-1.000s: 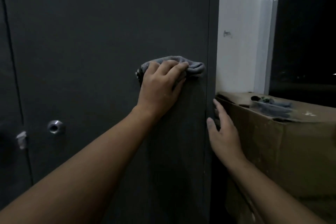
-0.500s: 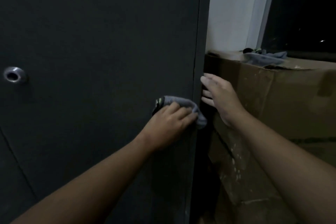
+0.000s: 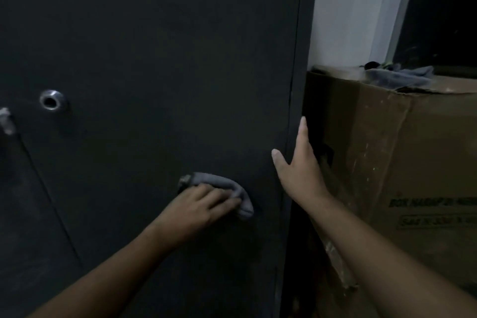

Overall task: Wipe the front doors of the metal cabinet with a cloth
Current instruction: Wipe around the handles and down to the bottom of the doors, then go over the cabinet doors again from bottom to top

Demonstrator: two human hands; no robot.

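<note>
The dark grey metal cabinet door [image 3: 154, 46] fills most of the head view. Low on that door, my left hand [image 3: 198, 210] presses a bunched grey cloth [image 3: 227, 187] against the metal, fingers laid over the cloth. My right hand [image 3: 300, 170] rests flat with straight fingers on the door's right edge, thumb spread to the left. A round silver lock [image 3: 52, 99] sits on the door at the left. A pale handle [image 3: 6, 121] shows at the left border.
A large brown cardboard box [image 3: 413, 162] stands right beside the cabinet, close to my right hand. A second grey cloth [image 3: 398, 76] lies on top of it. Behind is a white wall [image 3: 346, 13] and a dark window [image 3: 444, 8].
My left hand has slid the cloth down the door and then leftward away from the right edge. My right hand shifted from the cabinet's side onto the door's edge.
</note>
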